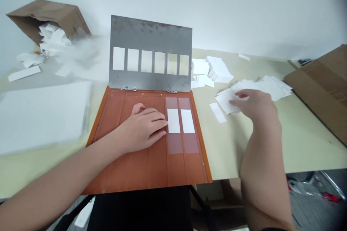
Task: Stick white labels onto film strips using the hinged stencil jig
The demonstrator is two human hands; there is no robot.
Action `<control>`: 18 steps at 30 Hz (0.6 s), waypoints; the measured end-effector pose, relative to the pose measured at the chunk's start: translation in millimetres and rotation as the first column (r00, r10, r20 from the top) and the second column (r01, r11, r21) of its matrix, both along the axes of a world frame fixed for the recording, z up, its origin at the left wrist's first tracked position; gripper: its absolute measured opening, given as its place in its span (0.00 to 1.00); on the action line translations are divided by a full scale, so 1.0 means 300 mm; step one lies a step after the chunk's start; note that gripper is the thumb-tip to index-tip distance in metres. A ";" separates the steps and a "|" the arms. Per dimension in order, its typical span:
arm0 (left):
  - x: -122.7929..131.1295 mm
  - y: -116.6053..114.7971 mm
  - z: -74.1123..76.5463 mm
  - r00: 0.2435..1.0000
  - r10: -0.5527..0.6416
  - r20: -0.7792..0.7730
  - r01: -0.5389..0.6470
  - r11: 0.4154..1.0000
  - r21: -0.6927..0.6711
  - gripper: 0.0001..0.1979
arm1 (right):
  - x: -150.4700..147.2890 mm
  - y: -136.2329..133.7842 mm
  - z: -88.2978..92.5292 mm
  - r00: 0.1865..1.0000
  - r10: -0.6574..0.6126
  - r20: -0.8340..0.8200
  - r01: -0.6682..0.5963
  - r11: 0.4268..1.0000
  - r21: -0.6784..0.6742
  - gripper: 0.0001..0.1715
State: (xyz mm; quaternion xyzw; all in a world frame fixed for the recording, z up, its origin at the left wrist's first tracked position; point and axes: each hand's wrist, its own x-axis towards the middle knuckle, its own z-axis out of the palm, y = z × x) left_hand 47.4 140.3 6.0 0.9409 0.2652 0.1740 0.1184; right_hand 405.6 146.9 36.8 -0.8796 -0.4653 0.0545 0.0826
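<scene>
My left hand [145, 128] lies palm down on the orange board [127, 173], its fingers stretched out and slightly apart. Its fingertips reach the edge of a white card [174, 121] on a clear strip. Another white card [187, 121] lies on a second clear strip to its right. From the board's back edge stands a hinged grey metal plate [151, 32] with a row of rectangular windows. On the right, my right hand [253, 103] hovers low over a spread pile of white cards [225, 101]. Its thumb and forefinger are bent with a gap between them; the other fingers are mostly hidden.
A brown paper bag [58, 11] spilling white pieces lies at the back left. A blurred white stack [40, 115] sits left of the board. More white cards [219, 68] lie behind the pile. A cardboard box [325, 86] stands at the right edge.
</scene>
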 end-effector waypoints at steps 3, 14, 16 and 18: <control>0.000 -0.002 -0.001 1.000 -0.004 0.000 0.004 1.000 -0.003 0.10 | -0.023 -0.008 -0.002 0.993 0.115 -0.034 -0.115 0.993 -0.005 0.18; 0.000 -0.004 -0.017 1.000 -0.011 0.024 0.010 1.000 0.022 0.11 | -0.061 0.007 -0.059 0.972 0.213 -0.098 -0.229 0.949 -0.215 0.19; 0.001 -0.005 -0.012 1.000 -0.010 0.001 0.010 1.000 0.010 0.11 | -0.064 0.007 -0.063 0.969 0.223 -0.108 -0.240 0.953 -0.185 0.22; 0.001 -0.004 -0.009 1.000 -0.007 -0.008 0.007 1.000 0.006 0.11 | -0.068 0.009 -0.067 0.964 0.238 -0.118 -0.254 0.955 -0.152 0.26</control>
